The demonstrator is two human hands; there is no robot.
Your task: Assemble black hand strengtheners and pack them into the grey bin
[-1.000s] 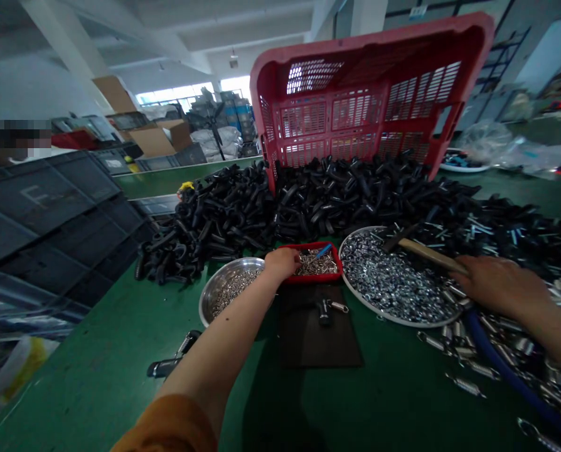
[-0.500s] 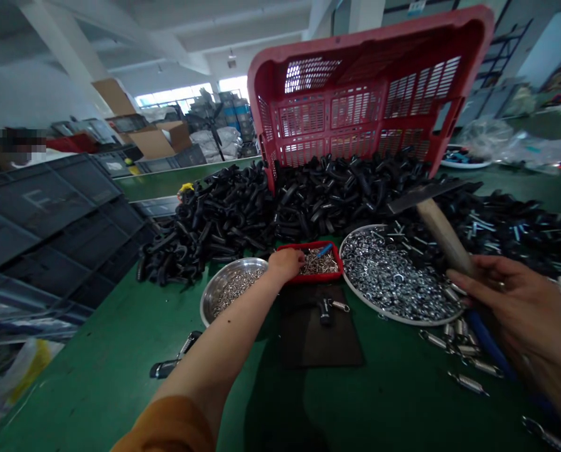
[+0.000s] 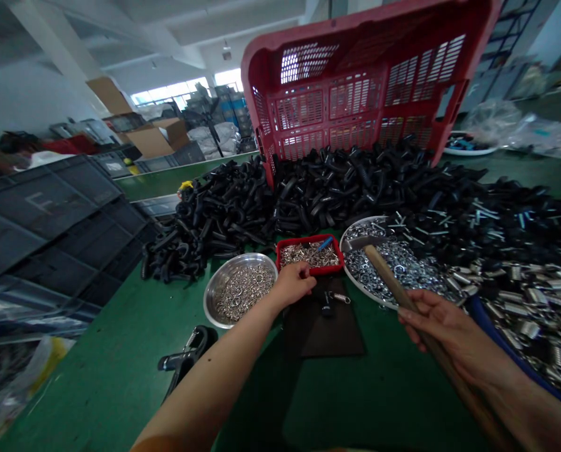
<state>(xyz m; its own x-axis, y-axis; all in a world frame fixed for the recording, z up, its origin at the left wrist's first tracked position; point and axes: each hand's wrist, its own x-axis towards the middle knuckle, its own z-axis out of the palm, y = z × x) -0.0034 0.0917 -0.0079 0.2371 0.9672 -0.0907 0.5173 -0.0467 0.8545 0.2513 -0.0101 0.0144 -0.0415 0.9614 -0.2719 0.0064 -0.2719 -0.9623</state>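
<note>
My right hand [image 3: 445, 329] grips the wooden handle of a hammer [image 3: 386, 273], whose metal head hangs over the big round pan of shiny washers [image 3: 356, 267]. My left hand [image 3: 293, 282] is pinched shut at the near rim of a small red tray of metal pins [image 3: 309, 253]; what its fingers hold is too small to see. Just in front lies a dark mat [image 3: 325, 329] with a small black part and spring [image 3: 331, 301] on it.
A red crate [image 3: 356, 94] leans behind a large heap of black plastic handles [image 3: 309, 194]. A steel bowl of rings [image 3: 238, 290] stands left of the tray. Several springs [image 3: 534, 314] and a blue hose [image 3: 501, 345] lie right. A black clamp [image 3: 184, 358] lies near left.
My right hand has swung the hammer down and inward, from raised over the black heap to above the washer pan. My left hand has drawn back from the red tray toward the mat.
</note>
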